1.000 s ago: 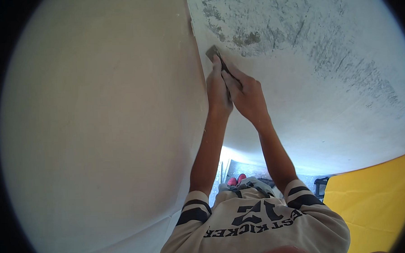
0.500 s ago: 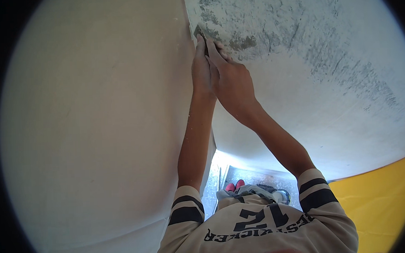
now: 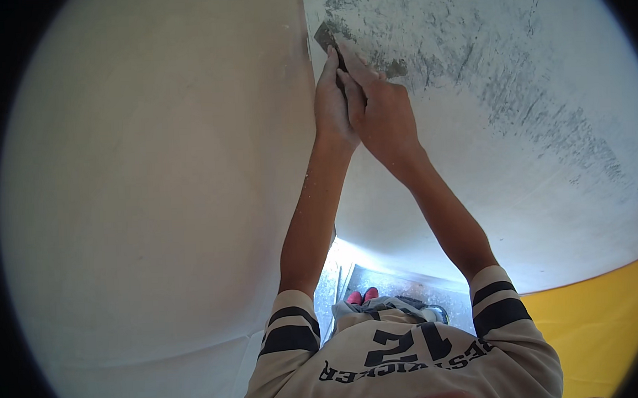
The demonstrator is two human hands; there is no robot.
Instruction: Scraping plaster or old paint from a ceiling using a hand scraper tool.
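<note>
Two bare hands on one putty knife (image 3: 323, 35), far side of scene, just right of the corner where two walls meet. Blade is squarish, dark grey, tilted, its far end leaning left; it lies over the right wall (image 3: 437, 137), near the corner line. Whether its whole edge touches the wall: can't tell.

Left hand (image 3: 333, 109): fingers closed in along the left side of the dark handle, a fingertip close to the blade. Right hand (image 3: 388, 114): closed on the handle from the right, one finger stretched far along it toward the blade, the others bent. Hands press together with the handle pinched between them; exact finger wrap underneath is hidden. Wrists close together, forearms spread wider toward the near side.

Right wall: pale, with dark grey streaks (image 3: 470, 64) across the far part and down the right; small olive-brown patch (image 3: 396, 68) just right of the hands. Nearer part smoother, whitish. Left wall (image 3: 147, 178): plain, beige-grey, fills left side.

Near side: person's beige shirt (image 3: 425, 351) with black sleeve bands; red shoes (image 3: 362, 297) on a speckled grey floor (image 3: 386, 278), brightly lit. Yellow sheet (image 3: 595, 322) near right, creased.
</note>
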